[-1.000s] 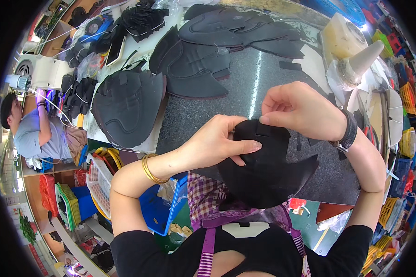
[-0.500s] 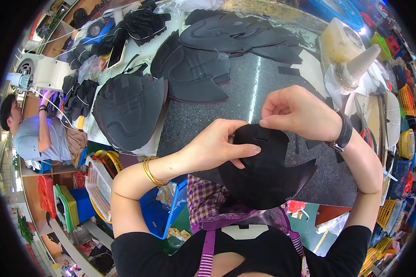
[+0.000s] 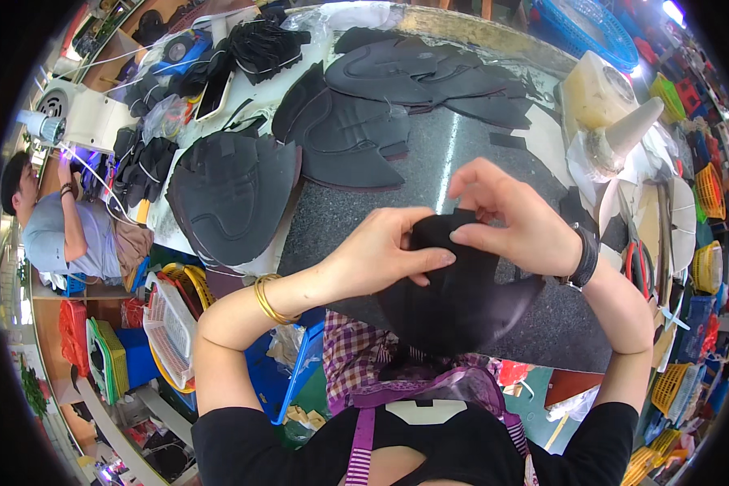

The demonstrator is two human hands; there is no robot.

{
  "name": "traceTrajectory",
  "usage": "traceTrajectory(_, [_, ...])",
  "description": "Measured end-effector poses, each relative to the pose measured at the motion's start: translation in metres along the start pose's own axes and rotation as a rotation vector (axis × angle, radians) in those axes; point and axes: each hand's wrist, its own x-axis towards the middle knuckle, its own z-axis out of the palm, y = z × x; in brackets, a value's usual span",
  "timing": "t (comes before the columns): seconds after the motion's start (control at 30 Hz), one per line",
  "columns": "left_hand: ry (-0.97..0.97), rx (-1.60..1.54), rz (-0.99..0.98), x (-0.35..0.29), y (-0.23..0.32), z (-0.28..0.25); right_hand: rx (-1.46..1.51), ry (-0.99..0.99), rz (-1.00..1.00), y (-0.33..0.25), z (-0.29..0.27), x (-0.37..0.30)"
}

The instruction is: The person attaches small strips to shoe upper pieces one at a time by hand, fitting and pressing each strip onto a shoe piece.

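A black shoe upper piece hangs at the near edge of the dark stone slab, in front of my body. My left hand grips its upper left edge, thumb on top and fingers underneath. At the top edge my right hand is bent over the piece, its thumb pressed on the surface and its fingers curled behind. A small black tab stands up between my two hands at that edge. More black shoe uppers lie to the left and in an overlapping spread at the back.
A dark stone slab forms the work surface. At the back right stand a yellowish container and a pale cone. Red-handled scissors lie on the right. A phone rests back left; a co-worker sits at far left.
My right hand has moved down and left over the top edge, its thumb now on the piece. The tab, flat before, now stands up. The lower part of the piece has shifted slightly.
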Motion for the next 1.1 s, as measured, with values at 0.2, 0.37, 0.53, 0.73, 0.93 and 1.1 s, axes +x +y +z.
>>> traceTrajectory(0.2, [0.219, -0.042, 0.060, -0.010, 0.003, -0.023, 0.338, 0.199, 0.000, 0.023, -0.011, 0.001])
traceTrajectory(0.37, [0.806, 0.540, 0.039, -0.078, 0.043, -0.143, 0.407, 0.234, 0.084, 0.045, -0.027, -0.026])
traceTrajectory(0.53, [1.043, 1.665, 0.236, -0.067, -0.022, -0.213, 0.454, 0.150, 0.101, 0.049, -0.019, -0.025])
traceTrajectory(0.73, [0.483, 1.489, 0.294, 0.126, 0.016, -0.154, 0.392, 0.143, 0.124, 0.042, -0.016, -0.016])
traceTrajectory(0.93, [0.506, 1.381, 0.139, 0.231, 0.006, -0.165, 0.205, 0.358, 0.242, 0.050, -0.048, -0.052])
traceTrajectory(1.1, [0.510, 1.377, 0.272, 0.233, 0.029, -0.181, -0.022, 0.259, 0.469, 0.063, -0.057, -0.097])
